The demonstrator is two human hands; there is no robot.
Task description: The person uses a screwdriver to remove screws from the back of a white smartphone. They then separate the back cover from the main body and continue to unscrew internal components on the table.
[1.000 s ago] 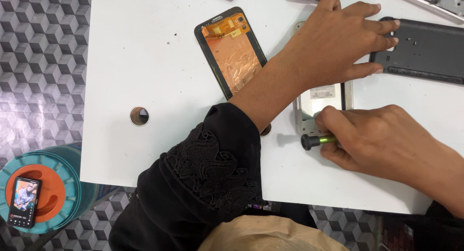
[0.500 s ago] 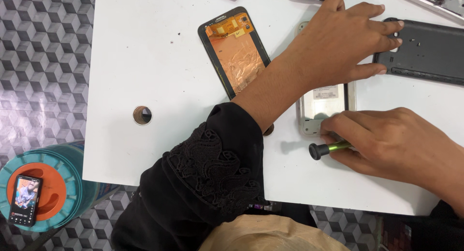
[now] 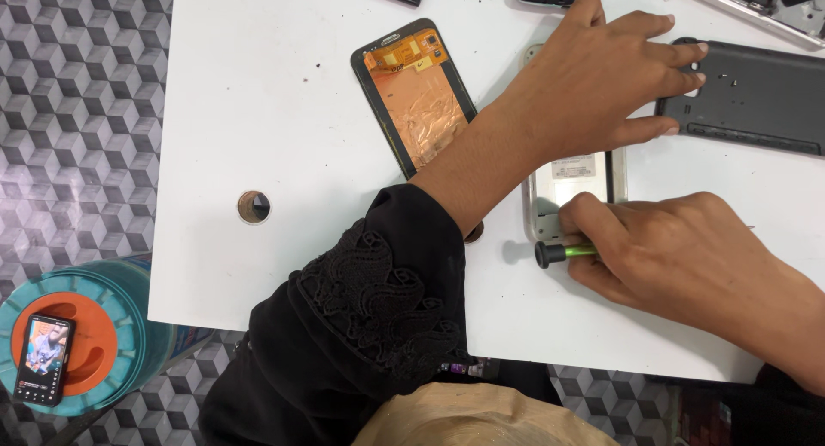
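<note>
Your right hand (image 3: 687, 257) is closed around a small screwdriver (image 3: 563, 252) with a green shaft and a black cap, the grip wrapped tight so only the cap end and a short stretch of green show past your fingers. The tool lies nearly level, its cap pointing away from the silver phone frame (image 3: 571, 188), just below that frame's lower edge; the tip is hidden under your hand.

Your left hand (image 3: 601, 76) reaches across from the black lace sleeve (image 3: 378, 308) and lies flat and spread, palm down, covering the upper part of the silver phone frame. Its fingers are stretched out, not curled around anything, and the fingertips rest on the near end of a dark grey back cover (image 3: 756, 98) that lies to the right of the frame.

To the left of the frame, a phone screen assembly (image 3: 417, 94) lies with its copper-foil inside facing up. Further left of the frame is a round hole (image 3: 253, 207) in the white counter (image 3: 258, 85). Well away from the frame, beyond the counter's left corner, a phone (image 3: 43, 358) with a lit screen rests on an orange and teal spool (image 3: 94, 347) on the floor.
</note>
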